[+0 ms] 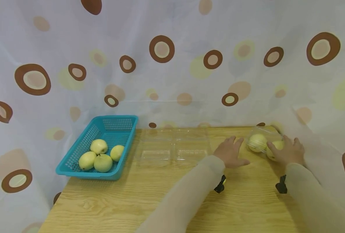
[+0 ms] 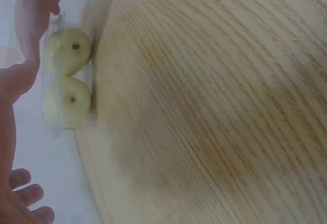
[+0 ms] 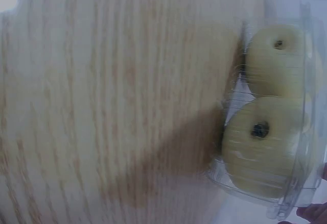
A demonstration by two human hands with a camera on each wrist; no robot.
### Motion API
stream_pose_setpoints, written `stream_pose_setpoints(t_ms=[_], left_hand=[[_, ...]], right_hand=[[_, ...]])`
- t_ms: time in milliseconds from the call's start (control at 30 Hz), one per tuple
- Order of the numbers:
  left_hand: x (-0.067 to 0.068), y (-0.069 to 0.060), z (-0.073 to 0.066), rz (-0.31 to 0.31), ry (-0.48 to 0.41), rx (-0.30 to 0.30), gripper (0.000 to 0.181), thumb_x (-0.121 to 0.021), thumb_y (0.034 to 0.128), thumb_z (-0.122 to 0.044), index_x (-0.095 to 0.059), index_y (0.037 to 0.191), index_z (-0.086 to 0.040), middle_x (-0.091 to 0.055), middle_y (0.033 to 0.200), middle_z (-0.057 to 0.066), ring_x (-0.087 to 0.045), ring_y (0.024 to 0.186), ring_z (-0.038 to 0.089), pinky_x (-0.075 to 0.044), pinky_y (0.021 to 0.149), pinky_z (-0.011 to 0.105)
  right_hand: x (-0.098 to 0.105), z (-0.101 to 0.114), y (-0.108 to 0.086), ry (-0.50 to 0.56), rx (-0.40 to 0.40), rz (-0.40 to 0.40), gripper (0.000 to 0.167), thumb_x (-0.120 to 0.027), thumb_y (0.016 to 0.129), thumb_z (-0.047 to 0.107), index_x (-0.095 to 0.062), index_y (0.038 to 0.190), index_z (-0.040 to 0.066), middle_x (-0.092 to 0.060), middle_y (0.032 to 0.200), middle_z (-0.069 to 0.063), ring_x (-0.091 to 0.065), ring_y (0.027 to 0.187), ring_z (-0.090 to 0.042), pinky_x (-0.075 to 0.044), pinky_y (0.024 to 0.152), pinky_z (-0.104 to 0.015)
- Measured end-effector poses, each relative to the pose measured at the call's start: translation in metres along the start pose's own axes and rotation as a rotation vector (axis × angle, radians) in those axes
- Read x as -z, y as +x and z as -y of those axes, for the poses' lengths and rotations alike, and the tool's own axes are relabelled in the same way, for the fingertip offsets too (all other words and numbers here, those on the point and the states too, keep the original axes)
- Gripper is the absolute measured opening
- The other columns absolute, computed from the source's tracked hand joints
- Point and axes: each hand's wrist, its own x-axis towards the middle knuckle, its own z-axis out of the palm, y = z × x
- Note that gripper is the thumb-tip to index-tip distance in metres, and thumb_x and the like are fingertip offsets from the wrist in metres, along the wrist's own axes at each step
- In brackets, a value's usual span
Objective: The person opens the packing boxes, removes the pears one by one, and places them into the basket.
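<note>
Hovering right of centre, left hand (image 1: 230, 152): fingers and thumb apart, just left of the clear plastic pack (image 1: 266, 132). Pack sits at the right of the frame, near the back right corner of the bench (image 1: 117, 204), with two pale yellow-green fruits (image 1: 257, 143) side by side inside. Right hand (image 1: 292, 152) is at the pack's right end, fingers extended, thumb away from them and overlapping the right fruit in the head view. Contact with the plastic: can't tell. Right wrist view has the pack along the right edge, fruit touching each other, dark dimples facing the camera; fingertips just peek in at lower right.

Left of centre: blue basket (image 1: 114, 135), four more fruits (image 1: 87, 160) grouped toward its near end. Middle of the frame: clear plastic trays (image 1: 157, 154), two-by-two sections; piece count unclear. Dotted sheet (image 1: 175, 77) hangs behind.
</note>
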Motion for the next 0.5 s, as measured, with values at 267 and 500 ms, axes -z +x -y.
stream_pose_setpoints(t_ms=[267, 500], left_hand=[[-0.006, 0.001, -0.003, 0.047, 0.003, 0.034, 0.094, -0.052, 0.0791, -0.076, -0.010, 0.154, -0.037, -0.019, 0.156, -0.007, -0.025, 0.141, 0.013, -0.032, 0.109, 0.030], [-0.014, 0.002, -0.002, 0.054, 0.003, 0.054, 0.094, -0.053, 0.0796, -0.075, -0.009, 0.154, -0.037, -0.019, 0.156, -0.006, -0.026, 0.141, 0.014, -0.032, 0.109, 0.029]], right_hand=[[-0.004, 0.006, -0.010, -0.002, 0.001, 0.010, 0.095, -0.031, 0.094, 0.066, -0.009, 0.150, -0.007, 0.010, 0.145, -0.045, 0.000, 0.129, -0.067, -0.014, 0.095, -0.079], [-0.013, 0.004, -0.005, -0.018, 0.037, 0.028, 0.094, -0.030, 0.094, 0.066, -0.010, 0.149, -0.008, 0.012, 0.145, -0.044, 0.002, 0.129, -0.066, -0.010, 0.097, -0.077]])
